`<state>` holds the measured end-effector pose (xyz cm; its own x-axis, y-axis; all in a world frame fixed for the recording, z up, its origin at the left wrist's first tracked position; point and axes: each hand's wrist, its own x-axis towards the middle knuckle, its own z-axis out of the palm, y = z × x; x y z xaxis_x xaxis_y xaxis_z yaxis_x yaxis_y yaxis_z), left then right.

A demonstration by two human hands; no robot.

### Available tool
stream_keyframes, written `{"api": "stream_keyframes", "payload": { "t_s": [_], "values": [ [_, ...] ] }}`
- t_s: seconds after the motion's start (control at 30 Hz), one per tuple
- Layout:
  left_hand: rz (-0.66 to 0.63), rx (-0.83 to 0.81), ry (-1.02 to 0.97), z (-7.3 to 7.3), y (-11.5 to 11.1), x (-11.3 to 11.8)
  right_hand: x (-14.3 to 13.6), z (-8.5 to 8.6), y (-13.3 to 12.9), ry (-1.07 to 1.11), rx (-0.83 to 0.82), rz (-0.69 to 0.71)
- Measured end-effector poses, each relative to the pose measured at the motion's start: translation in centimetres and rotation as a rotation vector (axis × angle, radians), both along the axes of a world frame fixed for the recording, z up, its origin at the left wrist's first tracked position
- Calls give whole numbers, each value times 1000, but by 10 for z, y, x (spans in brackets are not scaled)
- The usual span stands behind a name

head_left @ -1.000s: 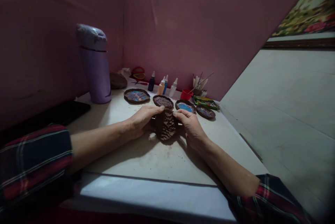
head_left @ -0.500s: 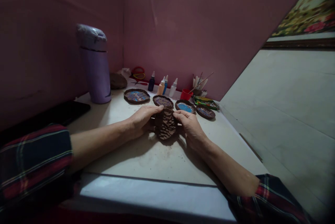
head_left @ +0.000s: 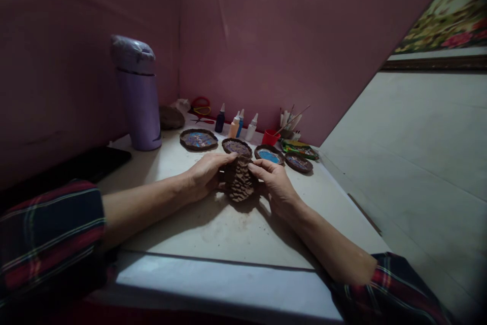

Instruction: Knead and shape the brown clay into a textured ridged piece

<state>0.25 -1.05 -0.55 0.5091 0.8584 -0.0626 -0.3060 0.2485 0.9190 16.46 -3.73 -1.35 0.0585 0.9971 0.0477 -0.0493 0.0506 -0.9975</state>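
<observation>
A brown clay piece (head_left: 241,183) with a rough, ridged surface is held upright just above the white table (head_left: 213,236). My left hand (head_left: 207,175) grips its left side, thumb at the upper edge and fingers partly hidden behind it. On the right side, my right hand (head_left: 276,180) pinches the piece with thumb and forefinger near the top. Just behind are a round clay dish with purple (head_left: 237,148) and another with bright blue (head_left: 269,155) inside.
A purple bottle (head_left: 139,97) stands at the left by a dark flat object (head_left: 110,163). Farther back are a clay lump (head_left: 171,118), scissors (head_left: 201,107), small paint bottles (head_left: 234,124), a red cup (head_left: 270,137), and more painted dishes (head_left: 198,139).
The clay piece has turned slightly and shifted a little to the left. My right fingertips have moved slightly left across its edge. My left hand has hardly moved.
</observation>
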Motion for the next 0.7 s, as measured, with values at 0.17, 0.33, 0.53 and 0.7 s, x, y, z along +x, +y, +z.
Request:
{"api": "stream_keyframes", "payload": {
  "t_s": [0.17, 0.33, 0.53, 0.7],
  "values": [
    [2, -4, 18, 0, 0, 0, 1, -1, 3, -27, 26, -10],
    [0, 29, 19, -4, 1, 0, 1, -4, 4, -76, 40, -32],
    [5, 7, 28, -2, 0, 0, 1, -3, 3, -90, 64, -59],
    [35, -41, 3, 1, 1, 0, -2, 5, -2, -50, 33, -98]
  ]
}}
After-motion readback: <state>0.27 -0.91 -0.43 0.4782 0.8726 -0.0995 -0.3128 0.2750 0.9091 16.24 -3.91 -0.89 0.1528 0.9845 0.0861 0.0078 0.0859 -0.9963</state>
